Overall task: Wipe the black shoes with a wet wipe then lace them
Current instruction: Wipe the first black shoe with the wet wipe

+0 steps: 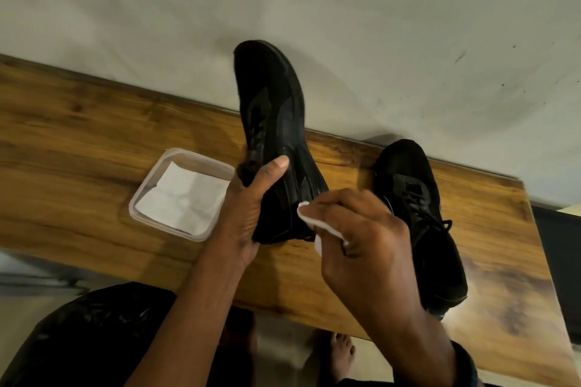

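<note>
My left hand grips a black shoe around its heel and holds it tilted on its side, toe pointing away over the table's far edge. My right hand is closed on a white wet wipe and presses it against the heel side of that shoe. The second black shoe lies flat on the wooden table to the right, its laces in place, partly hidden behind my right hand.
A clear plastic container holding white wipes sits on the table left of the held shoe. A pale wall runs behind the table. Below the near edge I see dark clothing on my lap and a bare foot on the floor.
</note>
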